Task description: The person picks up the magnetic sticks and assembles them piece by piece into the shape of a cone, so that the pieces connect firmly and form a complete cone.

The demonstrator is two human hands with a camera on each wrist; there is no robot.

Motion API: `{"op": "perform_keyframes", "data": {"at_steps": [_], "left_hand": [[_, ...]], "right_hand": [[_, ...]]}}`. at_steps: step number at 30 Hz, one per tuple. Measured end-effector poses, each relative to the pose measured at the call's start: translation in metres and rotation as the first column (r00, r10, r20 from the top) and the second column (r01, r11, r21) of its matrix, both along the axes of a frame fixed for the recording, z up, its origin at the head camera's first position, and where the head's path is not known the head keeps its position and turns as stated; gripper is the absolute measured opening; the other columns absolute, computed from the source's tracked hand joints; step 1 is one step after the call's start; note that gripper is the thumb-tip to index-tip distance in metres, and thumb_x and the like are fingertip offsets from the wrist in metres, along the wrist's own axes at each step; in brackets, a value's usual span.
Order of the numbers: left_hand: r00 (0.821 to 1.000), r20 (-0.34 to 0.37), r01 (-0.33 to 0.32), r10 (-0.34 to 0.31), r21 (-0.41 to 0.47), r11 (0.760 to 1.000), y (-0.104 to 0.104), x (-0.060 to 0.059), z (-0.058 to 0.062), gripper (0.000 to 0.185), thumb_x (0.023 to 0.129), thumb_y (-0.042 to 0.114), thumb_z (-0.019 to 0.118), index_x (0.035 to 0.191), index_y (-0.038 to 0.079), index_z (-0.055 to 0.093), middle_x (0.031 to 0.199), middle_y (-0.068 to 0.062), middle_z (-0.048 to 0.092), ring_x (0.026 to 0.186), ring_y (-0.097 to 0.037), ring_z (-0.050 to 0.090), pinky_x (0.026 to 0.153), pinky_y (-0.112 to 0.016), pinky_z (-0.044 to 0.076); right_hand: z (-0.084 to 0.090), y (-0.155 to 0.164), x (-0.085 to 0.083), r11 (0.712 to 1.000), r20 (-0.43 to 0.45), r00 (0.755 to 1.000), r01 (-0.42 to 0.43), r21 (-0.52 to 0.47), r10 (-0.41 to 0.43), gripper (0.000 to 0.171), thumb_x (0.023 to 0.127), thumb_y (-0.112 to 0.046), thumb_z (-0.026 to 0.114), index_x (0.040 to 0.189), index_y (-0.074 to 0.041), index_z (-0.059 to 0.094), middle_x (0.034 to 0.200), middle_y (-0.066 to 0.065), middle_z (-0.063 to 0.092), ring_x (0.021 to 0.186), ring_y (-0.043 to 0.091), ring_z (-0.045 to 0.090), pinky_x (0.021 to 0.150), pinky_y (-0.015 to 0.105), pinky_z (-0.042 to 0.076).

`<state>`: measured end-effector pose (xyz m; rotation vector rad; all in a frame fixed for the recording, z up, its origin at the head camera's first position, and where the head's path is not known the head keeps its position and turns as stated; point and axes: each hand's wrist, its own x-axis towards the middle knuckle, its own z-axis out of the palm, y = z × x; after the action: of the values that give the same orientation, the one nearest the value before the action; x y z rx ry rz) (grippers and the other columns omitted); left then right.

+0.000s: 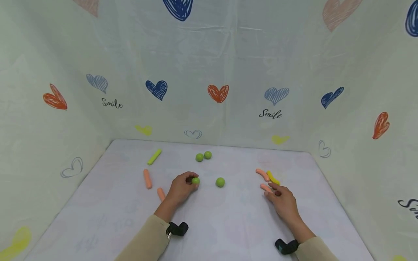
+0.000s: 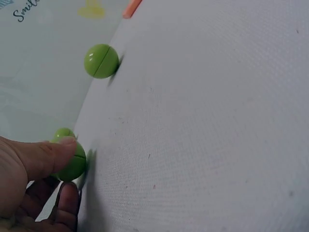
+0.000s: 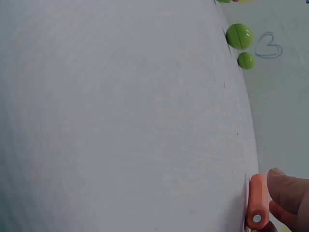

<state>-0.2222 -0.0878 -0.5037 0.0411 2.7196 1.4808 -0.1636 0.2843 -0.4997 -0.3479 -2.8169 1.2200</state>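
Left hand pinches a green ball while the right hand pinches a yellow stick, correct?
Not quite: the right hand pinches an orange stick, as the right wrist view shows; the yellow stick lies untouched beyond it. The left hand does pinch a green ball.

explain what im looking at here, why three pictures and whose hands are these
All three pictures show one moment. A person wears one camera on the head and one on each wrist. The wide picture is the head view; the two close-ups are the wrist views. On the white table lie green balls and orange, yellow and lime sticks. The left hand pinches a green ball between thumb and fingers. The right hand has its fingers around an orange stick; how firmly it grips is not clear. Another green ball lies between the hands.
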Motion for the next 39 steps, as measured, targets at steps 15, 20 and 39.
{"op": "perform_keyframes", "data": {"at_steps": [15, 20, 39], "left_hand": [[0.997, 0.032, 0.071, -0.070, -0.022, 0.997, 0.003, 0.008, 0.001, 0.035, 0.088, 0.005, 0.083, 0.121, 0.015, 0.075, 0.116, -0.007, 0.069, 0.102, -0.021, 0.062, 0.092, -0.043, 0.054], [0.997, 0.014, 0.072, -0.072, -0.049, 0.996, 0.005, 0.007, -0.001, 0.037, 0.086, 0.010, 0.087, 0.120, 0.014, 0.073, 0.113, -0.008, 0.061, 0.101, -0.022, 0.056, 0.090, -0.040, 0.051], [0.988, 0.032, 0.147, -0.149, 0.045, 0.988, 0.015, 0.028, -0.007, 0.033, 0.092, 0.015, 0.083, 0.122, 0.016, 0.071, 0.116, -0.001, 0.073, 0.104, -0.015, 0.069, 0.092, -0.039, 0.059]], "right_hand": [[-0.009, -0.006, -0.002, 0.999, -0.030, 1.000, 0.005, 0.054, -0.003, 0.040, 0.098, -0.015, 0.074, 0.135, 0.000, 0.069, 0.134, 0.026, 0.064, 0.118, 0.038, 0.061, 0.094, 0.049, 0.049], [-0.011, -0.007, -0.002, 0.995, -0.065, 0.998, 0.005, 0.099, 0.001, 0.036, 0.096, -0.015, 0.077, 0.128, -0.001, 0.074, 0.118, 0.021, 0.069, 0.101, 0.030, 0.063, 0.079, 0.036, 0.046], [-0.010, -0.019, -0.001, 0.999, -0.046, 0.999, 0.023, 0.032, -0.022, 0.032, 0.096, -0.022, 0.077, 0.123, -0.006, 0.075, 0.100, 0.007, 0.075, 0.088, 0.020, 0.063, 0.074, 0.031, 0.047]]}}
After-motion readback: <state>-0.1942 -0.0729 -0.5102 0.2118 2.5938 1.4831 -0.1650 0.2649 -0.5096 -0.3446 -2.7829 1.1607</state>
